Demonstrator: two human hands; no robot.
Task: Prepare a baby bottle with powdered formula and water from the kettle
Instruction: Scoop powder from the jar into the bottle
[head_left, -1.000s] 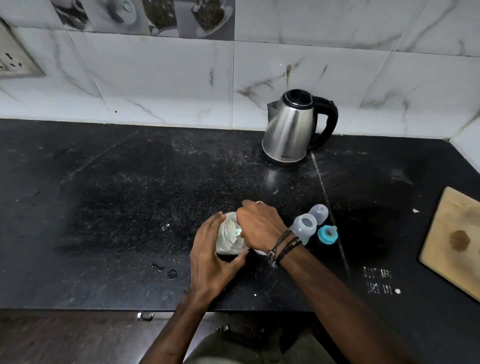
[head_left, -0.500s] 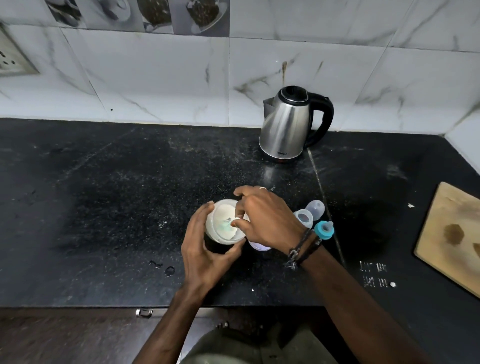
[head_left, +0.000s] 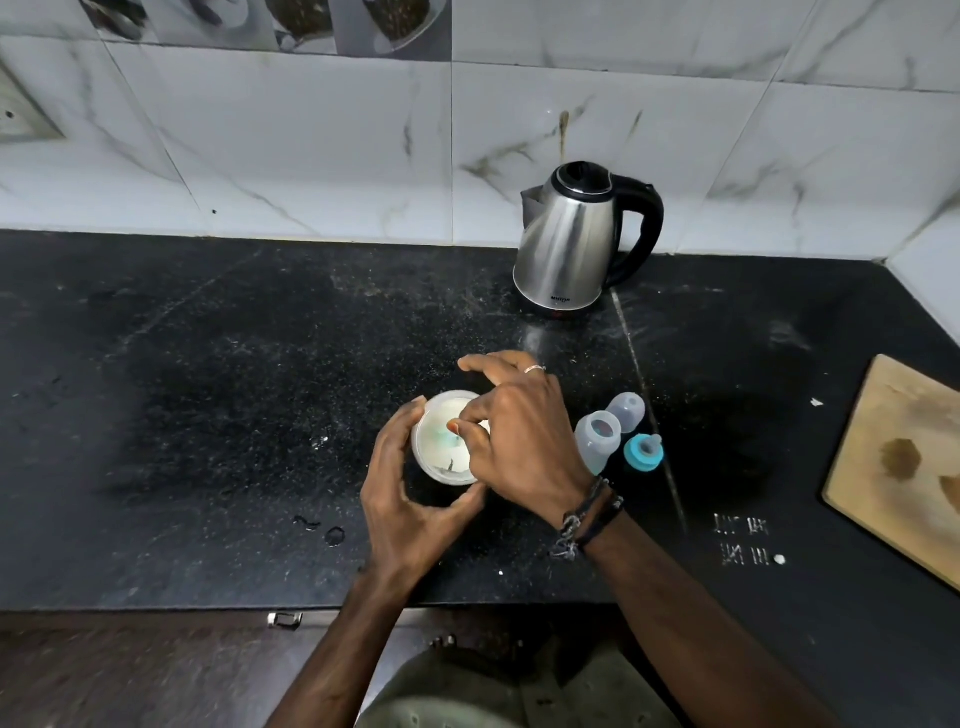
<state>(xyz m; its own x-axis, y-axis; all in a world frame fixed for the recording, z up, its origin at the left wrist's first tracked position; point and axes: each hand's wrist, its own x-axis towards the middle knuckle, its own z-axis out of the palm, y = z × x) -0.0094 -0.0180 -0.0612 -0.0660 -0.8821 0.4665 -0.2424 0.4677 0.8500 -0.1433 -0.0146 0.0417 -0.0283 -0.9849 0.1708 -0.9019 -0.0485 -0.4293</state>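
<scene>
Formula container (head_left: 448, 437) sits on the black countertop (head_left: 208, 415), near the front edge, roughly centre of view. Round, translucent white, open at the top, pale powder visible inside.

Left hand (head_left: 410, 499) wraps the container from the near-left side: fingers curled round the left wall, thumb hooked round the near wall. Firm grip, container upright.

Right hand (head_left: 519, 431) is over the container's right half. Thumb and forefinger are pinched together over the opening on something small and pale, likely a scoop (head_left: 451, 427), but it's mostly hidden by the fingers, so can't confirm shape. Remaining fingers are spread and lifted, index-side finger reaching out past the far rim. Ring on one finger, dark cord bracelets (head_left: 587, 517) at the wrist.

Baby bottle (head_left: 598, 439) stands just right of the right hand, uncapped, clear plastic. Clear cap (head_left: 627, 412) is just behind it, touching or nearly so; can't tell which. Teal teat ring (head_left: 643, 452) lies on the counter just right of the bottle.

Kettle (head_left: 576, 244), stainless with black handle and lid, stands at the back against the marble-tiled wall (head_left: 311, 156), well apart from the hands, handle pointing right, lid closed.

Wooden board (head_left: 904, 467) is at the right edge, stained. Few water drops (head_left: 322, 527) on the counter left of the left hand. Wall socket (head_left: 21, 114) at far left.
</scene>
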